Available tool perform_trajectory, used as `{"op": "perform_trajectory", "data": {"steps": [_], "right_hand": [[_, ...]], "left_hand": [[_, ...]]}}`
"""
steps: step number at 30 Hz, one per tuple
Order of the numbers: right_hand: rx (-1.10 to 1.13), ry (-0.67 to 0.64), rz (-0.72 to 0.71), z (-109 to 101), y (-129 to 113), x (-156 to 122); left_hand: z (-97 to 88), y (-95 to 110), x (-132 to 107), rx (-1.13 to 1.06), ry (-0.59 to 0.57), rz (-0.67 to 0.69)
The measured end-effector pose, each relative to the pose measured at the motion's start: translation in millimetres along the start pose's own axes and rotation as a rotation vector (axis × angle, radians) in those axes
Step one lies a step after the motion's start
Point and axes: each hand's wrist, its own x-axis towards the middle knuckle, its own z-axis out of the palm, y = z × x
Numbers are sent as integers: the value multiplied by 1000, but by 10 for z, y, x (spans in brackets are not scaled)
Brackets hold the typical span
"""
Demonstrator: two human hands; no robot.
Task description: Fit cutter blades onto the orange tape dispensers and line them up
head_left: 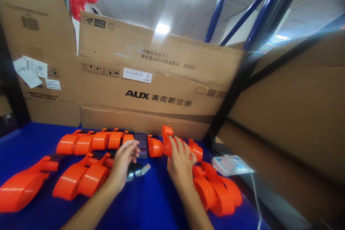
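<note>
My right hand [180,163] has its fingers around an orange plastic part [167,141], a rounded loop with a raised arm, tipped upright among similar parts. Its lower portion is hidden behind my fingers. My left hand [124,161] hovers over the blue table with fingers loosely bent and apart, and nothing shows in it. Just below that hand lies a small metal object [139,172], partly covered, whose kind I cannot make out. Beside the left fingertips is a dark phone-like slab [141,144]. Orange parts with black pieces [101,140] form a row behind my left hand.
More orange parts lie at front left [71,181] and right [218,192] on the blue table [145,205]. A white device [233,165] with a cable sits at the right edge. Cardboard [159,79] walls the back; dark rack posts [229,97] stand right.
</note>
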Motion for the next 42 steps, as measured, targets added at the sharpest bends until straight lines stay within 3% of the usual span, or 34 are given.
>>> {"op": "perform_trajectory", "data": {"steps": [4, 7, 11, 15, 21, 25, 27, 36, 42], "right_hand": [[84, 174, -14, -70, -43, -35], [180, 267, -191, -50, -72, -74], [261, 230, -488, -19, -175, -157], [362, 154, -598, -46, -305, -216], [709, -93, -424, -28, -222, -144], [616, -429, -407, 21, -108, -97], [551, -511, -408, 31, -98, -96], [389, -576, -443, 78, -197, -133], [463, -504, -344, 67, -156, -112]], "left_hand": [[-2, 1, -12, 28, -20, 17], [16, 13, -30, 57, -44, 44], [78, 38, -85, -21, -96, 25], [112, 40, -111, -105, -102, -50], [62, 54, -56, -133, 82, -29], [40, 82, -62, -203, 94, -127], [43, 89, -76, -240, 58, -158], [88, 162, -104, -328, -46, -221], [101, 181, -89, -301, -82, -222]]}}
